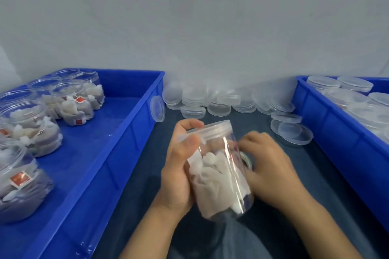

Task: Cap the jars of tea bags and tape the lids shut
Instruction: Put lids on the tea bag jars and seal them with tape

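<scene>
Gripping capped jar (pixel 221 172) of tea bags (pixel 212 176) in left hand (pixel 181 166), tilted above dark table (pixel 294 174), thumb near lid (pixel 212 130). Right hand (pixel 271 166) curled behind jar around tape roll (pixel 246 161). Between blue trays (pixel 117 153); loose lids (pixel 210 99) behind.

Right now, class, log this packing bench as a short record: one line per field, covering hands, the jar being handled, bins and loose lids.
Held item: clear plastic jar of white tea bags, lid on, tilted
Left hand: grips the jar, thumb near lid
Right hand: on the jar's far side, over a tape roll
Left blue plastic bin: open, uncapped jars of tea bags
Right blue plastic bin: capped jars
Loose clear lids: piled by the wall
</scene>
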